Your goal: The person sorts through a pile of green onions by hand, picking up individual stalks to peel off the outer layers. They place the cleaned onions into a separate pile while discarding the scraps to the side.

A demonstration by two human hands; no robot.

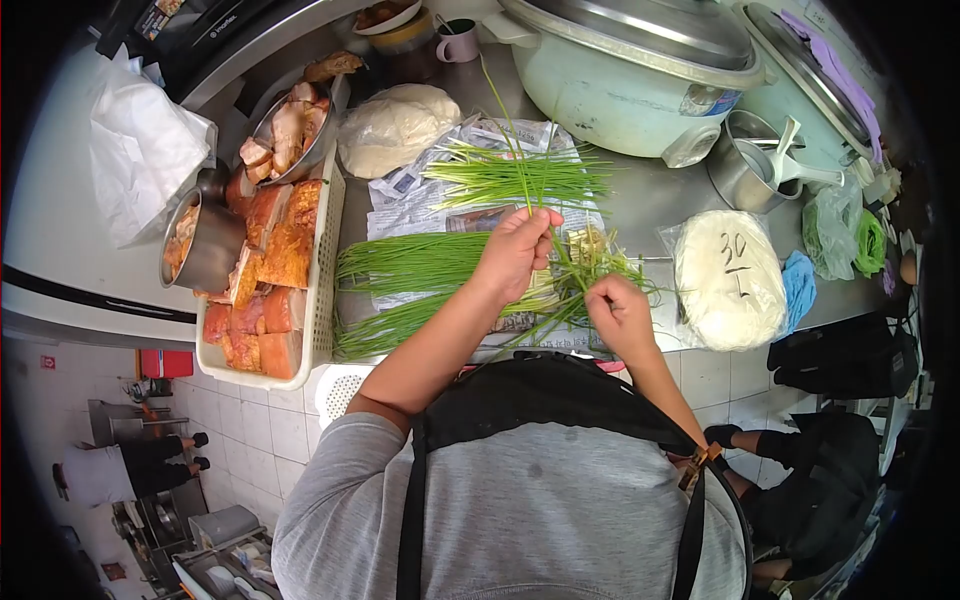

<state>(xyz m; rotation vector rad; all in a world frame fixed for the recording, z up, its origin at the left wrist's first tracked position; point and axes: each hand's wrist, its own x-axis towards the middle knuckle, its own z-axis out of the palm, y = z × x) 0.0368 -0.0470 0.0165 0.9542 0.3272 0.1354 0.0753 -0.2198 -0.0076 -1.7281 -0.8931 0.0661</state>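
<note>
My left hand (518,255) is closed, pinching a few long chives (513,135) that point away from me over the newspaper. To its right, my right hand (622,308) has its fingers curled closed beside a tangled heap of chive trimmings (590,262); what is between its fingertips is too small to make out. A bundle of chives (415,258) lies under and left of my left forearm. Farther back, another bundle of chives (520,178) rests on the newspaper (395,225), its pale ends to the left.
At left, a white plastic basket (326,270) holds roast pork pieces (268,330), with metal pots (215,240) on top. Large lidded cookers (630,85) line the back. Bagged white dough-like rounds (735,280) flank the newspaper. Other people (820,490) are nearby.
</note>
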